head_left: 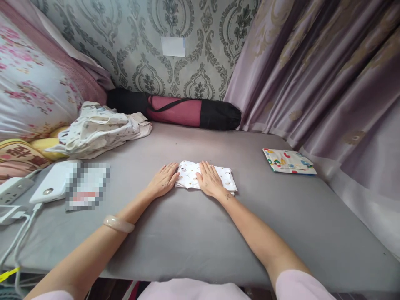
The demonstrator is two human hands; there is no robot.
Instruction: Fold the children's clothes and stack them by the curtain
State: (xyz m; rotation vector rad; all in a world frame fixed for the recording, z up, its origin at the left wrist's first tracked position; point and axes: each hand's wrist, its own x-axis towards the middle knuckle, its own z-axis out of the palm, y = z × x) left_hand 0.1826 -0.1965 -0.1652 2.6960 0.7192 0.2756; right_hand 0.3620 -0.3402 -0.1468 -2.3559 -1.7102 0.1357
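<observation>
A white folded cloth (189,177) with a small scattered print lies flat on the grey sheet (187,233), in front of me. My right hand (210,178) rests flat on top of it, fingers stretched forward. At the cloth's left edge, my left hand (165,178) lies palm down with its fingers extended, touching or almost touching the fabric. Neither hand grips anything. The underside of the cloth and both palms are hidden.
On the right lies a folded cloth with colourful print (289,161). A crumpled pale garment (103,129) sits at the left, near a white power bank (54,181), cables and a power strip (14,189). A maroon and black long bag (175,110) lies along the wall.
</observation>
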